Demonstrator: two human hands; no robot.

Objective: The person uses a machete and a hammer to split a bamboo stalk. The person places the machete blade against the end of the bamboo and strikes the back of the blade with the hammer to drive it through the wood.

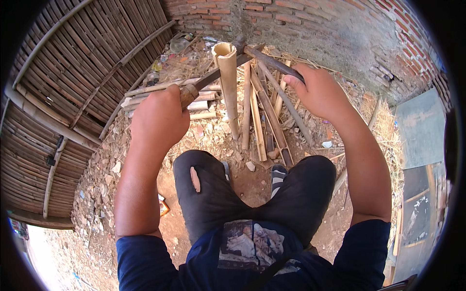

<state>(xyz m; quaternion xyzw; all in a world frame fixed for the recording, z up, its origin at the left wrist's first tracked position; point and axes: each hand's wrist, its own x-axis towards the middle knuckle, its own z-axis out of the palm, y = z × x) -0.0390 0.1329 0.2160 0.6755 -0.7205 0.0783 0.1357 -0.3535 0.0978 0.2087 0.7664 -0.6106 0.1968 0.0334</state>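
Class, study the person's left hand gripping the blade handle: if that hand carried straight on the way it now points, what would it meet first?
Most likely the upright bamboo tube. The left hand points up and rightward along the blade, which already lies against the tube near its open top. Depth is uncertain; the brick wall stands behind.

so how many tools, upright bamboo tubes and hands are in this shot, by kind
blade with wooden handle: 1
stick used as a mallet: 1
upright bamboo tube: 1
left hand: 1
right hand: 1
total: 5

Upright bamboo tube [227, 82] between hands, split strips [264, 116] perhaps just right.
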